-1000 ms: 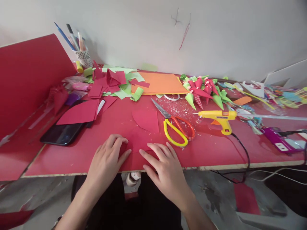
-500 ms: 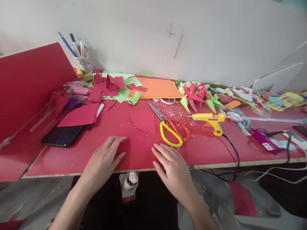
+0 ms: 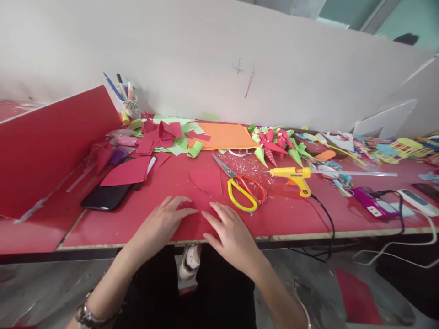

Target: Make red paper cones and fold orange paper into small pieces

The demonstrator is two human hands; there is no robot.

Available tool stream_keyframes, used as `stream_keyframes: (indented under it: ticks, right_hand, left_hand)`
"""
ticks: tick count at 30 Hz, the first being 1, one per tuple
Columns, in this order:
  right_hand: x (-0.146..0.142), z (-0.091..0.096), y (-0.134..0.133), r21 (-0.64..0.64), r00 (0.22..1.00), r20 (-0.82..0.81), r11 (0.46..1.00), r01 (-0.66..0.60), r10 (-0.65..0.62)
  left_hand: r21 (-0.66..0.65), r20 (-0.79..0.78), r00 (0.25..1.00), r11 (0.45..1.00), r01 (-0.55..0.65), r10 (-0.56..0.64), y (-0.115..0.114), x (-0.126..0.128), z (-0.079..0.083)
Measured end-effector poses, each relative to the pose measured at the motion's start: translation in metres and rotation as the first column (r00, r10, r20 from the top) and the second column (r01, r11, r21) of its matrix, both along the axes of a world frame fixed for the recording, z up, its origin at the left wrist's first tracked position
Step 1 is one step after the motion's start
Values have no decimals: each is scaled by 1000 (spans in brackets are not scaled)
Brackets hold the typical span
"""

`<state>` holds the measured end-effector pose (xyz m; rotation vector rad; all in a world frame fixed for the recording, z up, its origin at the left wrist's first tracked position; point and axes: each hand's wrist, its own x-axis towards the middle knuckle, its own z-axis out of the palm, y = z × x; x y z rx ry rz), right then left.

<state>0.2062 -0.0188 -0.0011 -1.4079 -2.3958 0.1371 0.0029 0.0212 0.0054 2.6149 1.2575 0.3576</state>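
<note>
A: Where are the hands sitting?

B: The left hand (image 3: 163,223) and the right hand (image 3: 231,235) are facing each other low over the near edge of the red table (image 3: 284,221).

A: Is either one gripping anything?

B: No, neither is pinching. The left thumb and forefinger are standing apart, and the right fingers are spreading loosely.

A: And the paper?

B: A flat red paper piece (image 3: 200,202) is lying between the two sets of fingertips, its outline nearly melting into the tabletop. I can't tell how firmly they are touching it.

A: What is lying just beyond?

B: A curved-edged red cutout (image 3: 207,180) is resting ahead of the fingertips, apart from both hands. The scissors (image 3: 236,176) are lying open-handled just to its right, their blades pointing away to the left.

A: Anything farther out?

B: A yellow glue gun (image 3: 291,172) is lying to the right of the scissors, and a black phone (image 3: 104,198) is sitting well left, partly under more red paper (image 3: 128,172).
</note>
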Motion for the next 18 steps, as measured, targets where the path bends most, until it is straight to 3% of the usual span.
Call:
stream_keyframes:
  ticks: [4, 8, 12, 15, 18]
  right_hand:
    - [-26, -2, -11, 31, 993, 87, 997, 75, -78]
    - [-36, 9, -18, -108, 998, 41, 993, 46, -42]
    - [-21, 23, -10, -217, 978, -159, 962, -165, 132]
    - [-4, 27, 1, -202, 963, -245, 966, -162, 111]
    - [7, 23, 10, -199, 973, -209, 969, -144, 101]
  left_hand:
    - [67, -12, 1000, 997, -24, 25, -12, 9, -6]
    - [81, -40, 998, 996, -44, 47, -24, 11, -8]
    - [96, -51, 995, 993, -75, 80, -27, 10, -6]
    - [132, -38, 993, 986, -107, 112, -27, 14, -6]
    - [142, -4, 992, 982, -125, 126, -27, 17, -5]
